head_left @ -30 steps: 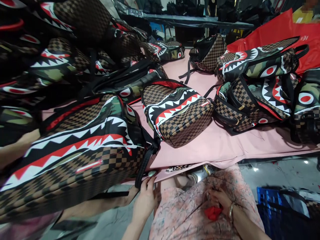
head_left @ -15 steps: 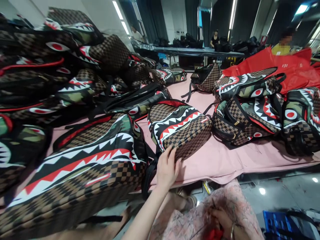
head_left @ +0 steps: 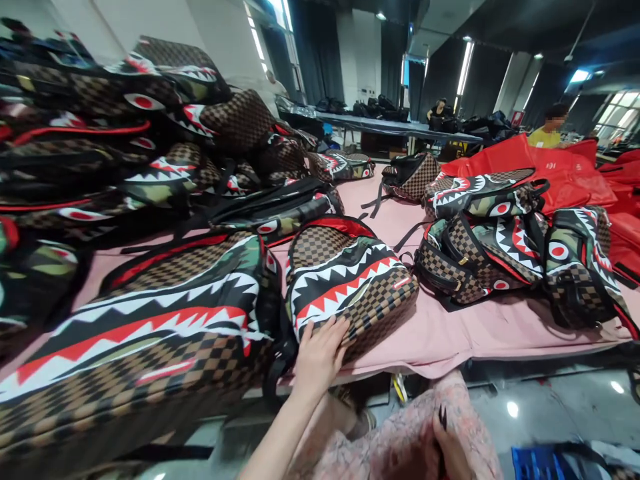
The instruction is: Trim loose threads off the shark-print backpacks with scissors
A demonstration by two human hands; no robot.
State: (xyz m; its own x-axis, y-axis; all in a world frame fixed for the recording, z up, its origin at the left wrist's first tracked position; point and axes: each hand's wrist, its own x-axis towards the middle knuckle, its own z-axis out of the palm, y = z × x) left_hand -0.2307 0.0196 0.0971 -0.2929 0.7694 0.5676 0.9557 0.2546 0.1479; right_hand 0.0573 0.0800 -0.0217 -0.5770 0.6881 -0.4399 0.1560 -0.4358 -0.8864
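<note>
Head view: left hand [head_left: 320, 350], up from the table edge a second ago, is now lying open on a checkered backpack [head_left: 350, 273], fingers slightly spread, gripping nothing; this bag is now receiving the handling. Right hand [head_left: 451, 450], lower right of the left, is closing around a dark pointed tool [head_left: 443, 418]. Second backpack [head_left: 165, 313] is lying left of both hands; pink table cover [head_left: 435, 333] is spreading beyond the right.

bag [head_left: 345, 287] front up, tool [head_left: 443, 419] tip up.
bag: brown-black check, white-toothed red-and-black mouth print, red showing along far edge; lies on pink table [head_left: 480, 333], base toward near edge. tool: dark, slim, pointed, lower part hidden.
</note>
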